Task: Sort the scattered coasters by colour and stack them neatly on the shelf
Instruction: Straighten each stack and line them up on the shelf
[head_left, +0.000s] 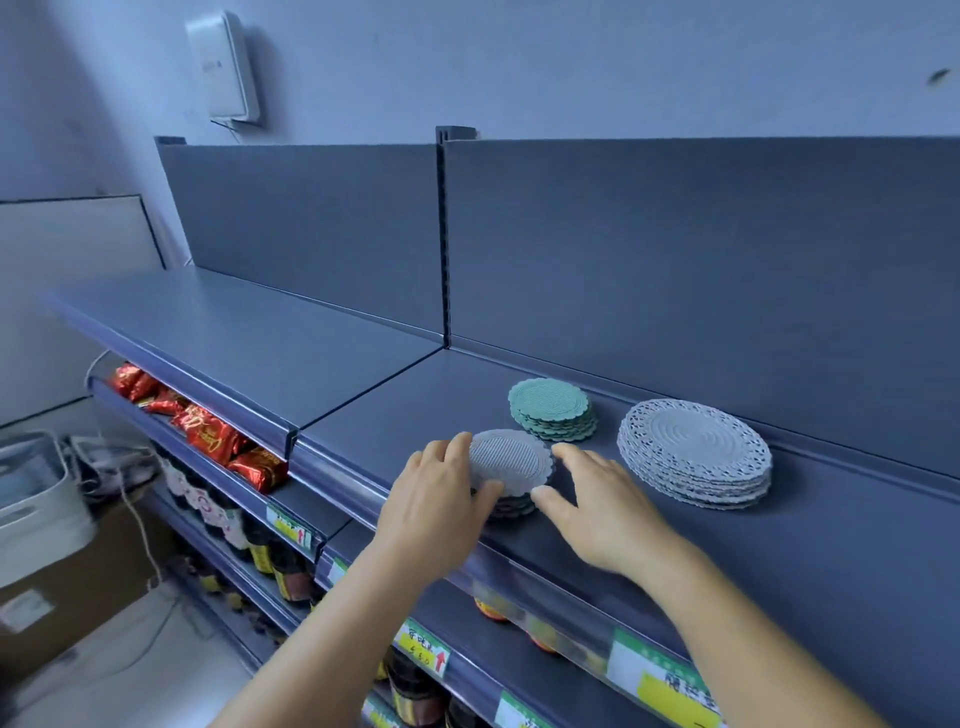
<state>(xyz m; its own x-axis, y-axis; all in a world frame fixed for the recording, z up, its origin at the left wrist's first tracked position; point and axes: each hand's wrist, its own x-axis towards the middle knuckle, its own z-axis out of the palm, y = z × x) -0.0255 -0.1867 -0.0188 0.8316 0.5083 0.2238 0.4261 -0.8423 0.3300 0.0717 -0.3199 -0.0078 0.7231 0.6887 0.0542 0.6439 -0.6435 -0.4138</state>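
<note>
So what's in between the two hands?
In the head view, the small grey coaster stack sits between the left hand and right hand. Both hands touch its sides on the shelf.

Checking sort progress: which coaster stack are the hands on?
The small grey stack at the shelf's front edge, between both hands; the green stack and large lacy stack sit untouched.
</note>
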